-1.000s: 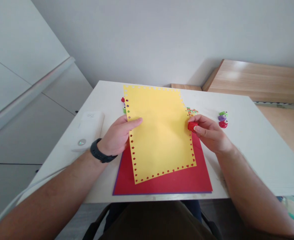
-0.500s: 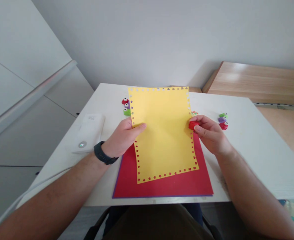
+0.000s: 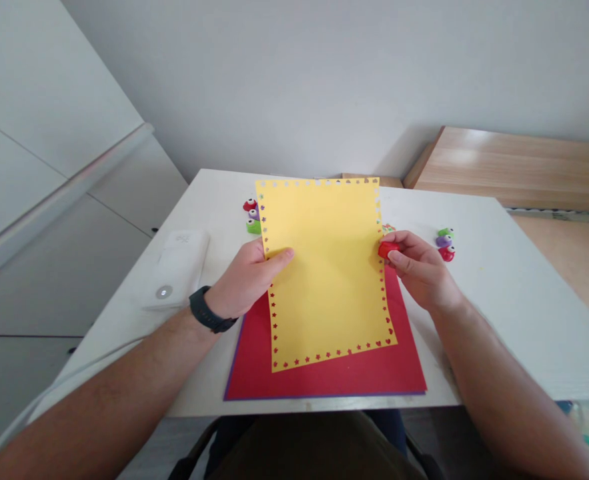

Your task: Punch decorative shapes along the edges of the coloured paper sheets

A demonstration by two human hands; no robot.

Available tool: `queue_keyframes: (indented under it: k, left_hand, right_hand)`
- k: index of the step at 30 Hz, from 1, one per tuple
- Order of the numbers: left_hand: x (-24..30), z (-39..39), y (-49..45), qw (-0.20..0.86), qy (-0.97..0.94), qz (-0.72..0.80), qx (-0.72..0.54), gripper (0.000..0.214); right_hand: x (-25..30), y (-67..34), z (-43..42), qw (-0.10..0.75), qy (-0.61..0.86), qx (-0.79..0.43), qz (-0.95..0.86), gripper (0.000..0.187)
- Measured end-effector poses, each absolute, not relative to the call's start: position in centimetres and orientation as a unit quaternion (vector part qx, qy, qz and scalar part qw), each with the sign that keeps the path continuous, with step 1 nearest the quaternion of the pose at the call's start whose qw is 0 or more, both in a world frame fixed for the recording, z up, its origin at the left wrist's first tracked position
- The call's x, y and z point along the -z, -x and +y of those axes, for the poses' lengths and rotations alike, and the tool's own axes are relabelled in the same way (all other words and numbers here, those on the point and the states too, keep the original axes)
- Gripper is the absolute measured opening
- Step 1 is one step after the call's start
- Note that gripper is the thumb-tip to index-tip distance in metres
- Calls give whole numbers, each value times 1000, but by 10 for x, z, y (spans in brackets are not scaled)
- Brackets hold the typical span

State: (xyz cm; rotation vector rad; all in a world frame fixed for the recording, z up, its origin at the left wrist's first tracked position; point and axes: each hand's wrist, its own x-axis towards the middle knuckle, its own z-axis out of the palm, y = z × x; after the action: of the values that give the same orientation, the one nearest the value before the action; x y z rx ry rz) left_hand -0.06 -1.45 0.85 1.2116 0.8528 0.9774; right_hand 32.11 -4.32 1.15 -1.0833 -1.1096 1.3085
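A yellow paper sheet point(image 3: 327, 267) with small shapes punched along its edges is held tilted up over a red sheet point(image 3: 334, 377) on the white table point(image 3: 499, 300). My left hand point(image 3: 247, 277) grips the yellow sheet's left edge, thumb on top. My right hand point(image 3: 417, 267) pinches a small red punch point(image 3: 387, 250) clamped on the sheet's right edge.
Red, purple and green punches point(image 3: 252, 215) lie behind the sheet at left; three more punches point(image 3: 445, 243) sit at right. A white device point(image 3: 177, 267) lies at the table's left. A wooden surface point(image 3: 514, 167) stands beyond the table. Coloured paper bits point(image 3: 388, 229) lie by my right hand.
The yellow sheet's far end has been raised and straightened, and its near edge sits a bit lower in view. Both hands keep their grips.
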Motion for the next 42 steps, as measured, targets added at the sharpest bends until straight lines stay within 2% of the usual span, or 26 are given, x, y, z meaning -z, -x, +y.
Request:
queue_keyframes:
  k: [18, 33, 42]
  left_hand:
    - [-7, -14, -1, 618, -521, 384, -446, 51]
    - [-11, -17, -3, 613, -509, 409, -445, 49]
    - [-12, -18, -4, 616, -502, 414, -445, 48]
  right_hand:
    - [-9, -323, -37, 582, 479, -503, -423, 23]
    - [-11, -323, -35, 583, 470, -539, -385, 14]
    - [-6, -328, -30, 561, 544, -465, -416, 29]
